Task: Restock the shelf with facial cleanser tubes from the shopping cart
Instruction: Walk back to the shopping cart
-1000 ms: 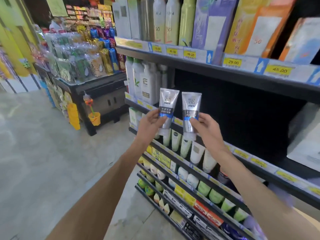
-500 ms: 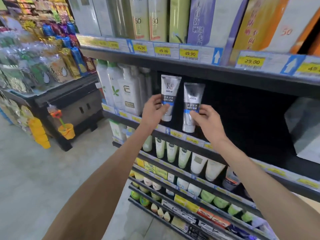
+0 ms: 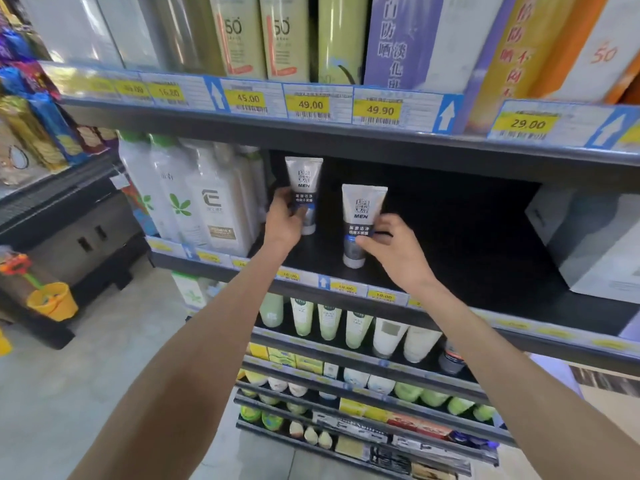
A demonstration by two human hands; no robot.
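Two silver "MEN" facial cleanser tubes stand cap-down on the dark middle shelf point(image 3: 450, 271). My left hand point(image 3: 285, 220) grips the left tube point(image 3: 304, 181) around its lower half, deeper in the shelf beside the white bottles. My right hand point(image 3: 391, 251) pinches the right tube point(image 3: 362, 216) at its lower label, nearer the shelf's front edge, cap on the shelf board. The shopping cart is out of view.
White lotion bottles point(image 3: 194, 199) fill the shelf's left end; a grey box point(image 3: 595, 237) sits at its right end. Boxes and bottles line the shelf above, behind price tags point(image 3: 310, 105). Rows of pale tubes point(image 3: 346, 327) hang on lower shelves. A display stand with a yellow bucket point(image 3: 52, 301) stands left.
Both hands moved forward and down into the middle shelf, carrying the tubes from in front of it onto the shelf board. The camera has come closer.
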